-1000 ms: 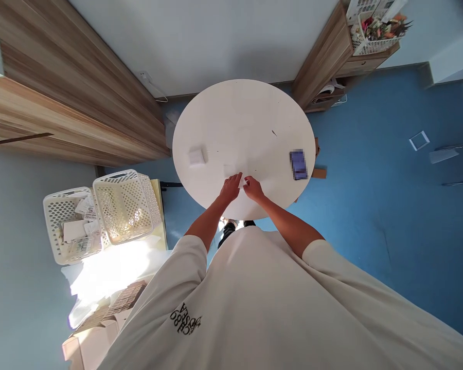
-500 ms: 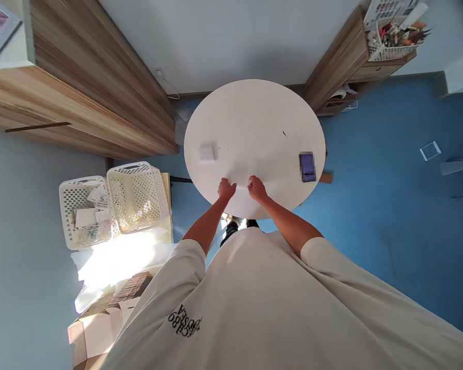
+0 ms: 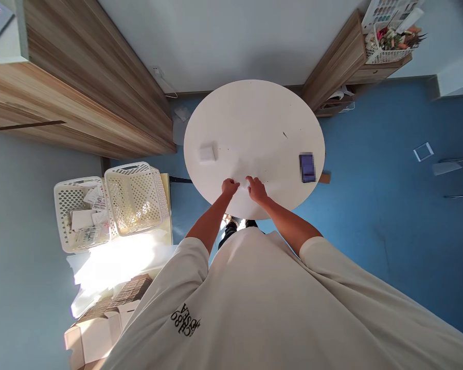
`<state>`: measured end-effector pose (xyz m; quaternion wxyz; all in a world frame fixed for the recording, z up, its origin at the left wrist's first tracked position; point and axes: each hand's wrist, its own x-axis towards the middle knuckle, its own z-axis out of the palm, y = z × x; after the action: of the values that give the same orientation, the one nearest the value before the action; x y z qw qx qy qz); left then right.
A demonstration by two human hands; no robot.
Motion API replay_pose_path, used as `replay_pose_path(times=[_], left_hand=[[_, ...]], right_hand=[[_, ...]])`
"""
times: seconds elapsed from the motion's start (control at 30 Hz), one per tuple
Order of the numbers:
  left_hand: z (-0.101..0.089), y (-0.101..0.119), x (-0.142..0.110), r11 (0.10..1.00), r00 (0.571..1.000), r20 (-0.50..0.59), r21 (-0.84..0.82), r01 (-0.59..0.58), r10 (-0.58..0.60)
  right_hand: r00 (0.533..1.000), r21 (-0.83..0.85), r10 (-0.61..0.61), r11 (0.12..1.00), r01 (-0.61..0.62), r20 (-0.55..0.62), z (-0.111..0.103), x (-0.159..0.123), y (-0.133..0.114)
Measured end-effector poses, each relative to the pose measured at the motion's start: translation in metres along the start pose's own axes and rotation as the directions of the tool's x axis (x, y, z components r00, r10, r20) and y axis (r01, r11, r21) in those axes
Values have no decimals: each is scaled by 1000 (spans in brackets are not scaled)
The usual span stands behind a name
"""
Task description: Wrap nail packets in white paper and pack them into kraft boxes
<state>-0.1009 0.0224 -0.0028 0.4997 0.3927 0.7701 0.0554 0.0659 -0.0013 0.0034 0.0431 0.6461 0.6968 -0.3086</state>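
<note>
Over the near part of the white oval table (image 3: 254, 118), my left hand (image 3: 230, 187) and my right hand (image 3: 256, 189) face each other a short way apart. The fingers of my left hand are closed in a pinch. My right hand is partly curled, its index finger reaching inward and its thumb low. A small pale, thin thing (image 3: 244, 185) shows between the hands, hard to tell from the white tabletop; its kind cannot be made out. A small white stack (image 3: 207, 153) lies on the table's left side, beyond my left hand.
A dark blue-purple, blurred rectangle (image 3: 307, 167) lies at the table's right edge. White plastic baskets (image 3: 133, 198) stand at the left, one holding papers. A wooden cabinet (image 3: 111, 87) is at far left, a shelf unit (image 3: 339, 67) at right. Cardboard boxes (image 3: 96, 334) sit lower left.
My hands have drawn slightly closer together. My right index finger has stretched inward, and the pale thing between the hands shows less than before. The view has shifted slightly.
</note>
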Motion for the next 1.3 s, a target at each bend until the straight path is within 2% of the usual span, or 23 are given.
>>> replay_pose_path(times=[0.17, 0.4, 0.6, 0.77, 0.9, 1.03, 1.2, 1.3], left_hand=[[5, 2, -6, 981, 981, 37, 17, -193, 192], [15, 14, -10, 961, 958, 110, 45, -272, 265], [23, 26, -9, 946, 948, 142, 115, -303, 287], [36, 33, -9, 902, 925, 177, 225, -370, 335], [39, 23, -21, 814, 872, 160, 312, -490, 463], [41, 10, -36, 682, 811, 111, 482, -550, 575], [41, 3, -37, 624, 769, 121, 512, -590, 628], [36, 0, -34, 583, 741, 174, 513, -631, 649]], right_hand=[[999, 10, -27, 1000, 27, 20, 0, 0, 2], [988, 218, 87, 974, -58, -127, 16, 0, 10], [980, 160, 93, 985, -65, -174, 20, 3, 24], [990, 165, -5, 986, 28, -138, 17, 1, 39], [984, 120, -138, 981, 152, -113, 12, -7, 53], [962, 55, -271, 961, 272, -31, -1, -12, 63], [946, 18, -322, 947, 321, 44, -14, -7, 65], [945, -38, -318, 946, 322, 77, -16, -7, 63]])
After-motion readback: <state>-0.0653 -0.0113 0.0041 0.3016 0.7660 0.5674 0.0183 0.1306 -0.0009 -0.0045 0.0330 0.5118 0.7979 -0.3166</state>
